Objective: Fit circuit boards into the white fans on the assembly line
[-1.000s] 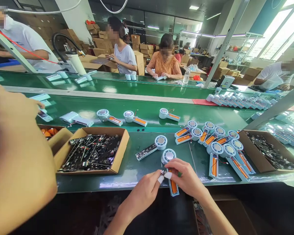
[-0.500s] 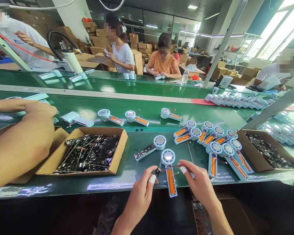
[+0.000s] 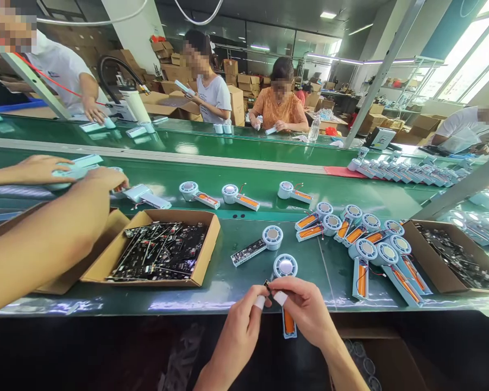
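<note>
Just left of an opened blue fan unit (image 3: 286, 265), my left hand (image 3: 244, 320) pinches a small black circuit board (image 3: 267, 284). My right hand (image 3: 305, 307) is closed at the board's end, its fingertips meeting those of the left over the fan's handle; whether it still holds the thin wire is hidden. White covers wrap a digit on each hand. The fan lies with its round head away from me and an orange strip showing in its handle. Behind it rests another fan (image 3: 272, 238) with a black board along its handle.
A carton of black boards (image 3: 212, 247) stands left, another (image 3: 409, 239) right. Opened fans (image 3: 365, 249) cluster right of centre; several more (image 3: 285, 189) lie on the green belt behind. A co-worker's arms (image 3: 77, 217) reach in from the left. People sit across the belt.
My right hand has moved left from the wire's side to the board in my left hand, now covering part of the fan handle. The co-worker's hands have parted around blue parts. The view has shifted slightly.
</note>
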`<act>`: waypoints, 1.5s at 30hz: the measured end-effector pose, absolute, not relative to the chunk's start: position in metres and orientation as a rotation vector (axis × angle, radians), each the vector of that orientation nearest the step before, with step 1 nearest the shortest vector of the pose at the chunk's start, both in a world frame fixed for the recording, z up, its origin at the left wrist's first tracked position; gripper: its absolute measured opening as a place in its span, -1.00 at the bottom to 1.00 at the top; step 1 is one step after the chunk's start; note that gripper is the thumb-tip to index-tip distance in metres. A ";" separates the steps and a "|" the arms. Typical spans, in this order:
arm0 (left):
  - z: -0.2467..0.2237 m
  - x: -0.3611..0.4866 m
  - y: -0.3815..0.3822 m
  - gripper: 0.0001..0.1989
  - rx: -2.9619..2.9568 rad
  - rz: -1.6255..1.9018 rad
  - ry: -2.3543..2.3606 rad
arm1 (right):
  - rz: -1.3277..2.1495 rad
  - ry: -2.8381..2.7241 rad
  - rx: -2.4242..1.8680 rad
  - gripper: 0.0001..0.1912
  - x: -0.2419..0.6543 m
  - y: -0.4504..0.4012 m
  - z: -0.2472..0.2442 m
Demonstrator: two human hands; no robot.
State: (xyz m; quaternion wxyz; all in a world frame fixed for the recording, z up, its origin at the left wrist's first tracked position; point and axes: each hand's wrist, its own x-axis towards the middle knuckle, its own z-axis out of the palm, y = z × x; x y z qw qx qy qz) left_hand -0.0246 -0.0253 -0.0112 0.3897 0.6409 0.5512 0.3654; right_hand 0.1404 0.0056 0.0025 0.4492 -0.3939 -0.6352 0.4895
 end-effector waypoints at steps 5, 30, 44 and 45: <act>-0.012 -0.021 -0.026 -0.71 1.549 0.939 1.380 | 0.818 -1.818 -1.082 -0.74 0.147 0.004 0.002; -0.013 -0.014 -0.026 -0.64 1.300 1.044 1.341 | 0.196 -2.071 -1.121 -0.72 0.148 0.000 -0.007; -0.023 -0.015 -0.032 -0.70 1.604 1.161 1.419 | 0.022 -2.165 -1.174 -0.77 0.141 -0.003 0.001; -0.022 -0.016 -0.032 -0.70 1.561 1.121 1.410 | 0.062 -2.163 -1.171 -0.77 0.142 -0.003 0.000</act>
